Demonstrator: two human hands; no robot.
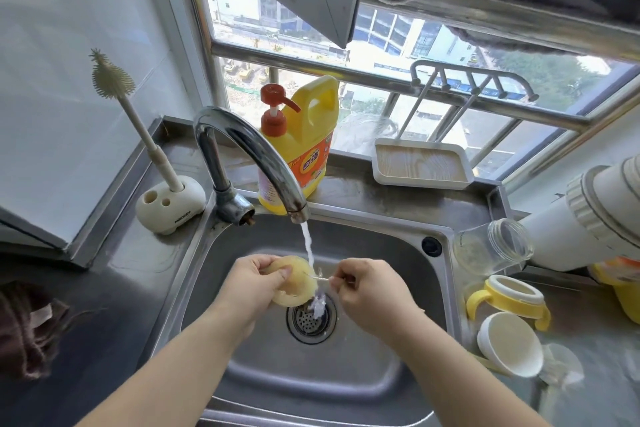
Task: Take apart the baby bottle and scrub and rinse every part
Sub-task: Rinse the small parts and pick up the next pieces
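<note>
Water ran from the tap [249, 156] into the sink [363, 374], falling between the two hands above the drain [310, 321]. The left hand [251, 284] had its fingers clamped on a pale yellow ring [294, 282], and the right hand [372, 288] pinched a thin clear straw [317, 276] whose other end met the ring under the stream. On the worktop's right edge lay the clear bottle [491, 246] on its side, empty, and nearer me the yellow handled collar [509, 298] and a white cap [509, 343], mouth up. Along the back edge stood a soap jug [304, 146] behind the tap and an empty tray [420, 165] by the window. A brush [138, 114] stood upright in its holder [169, 203] at the back left corner.
</note>
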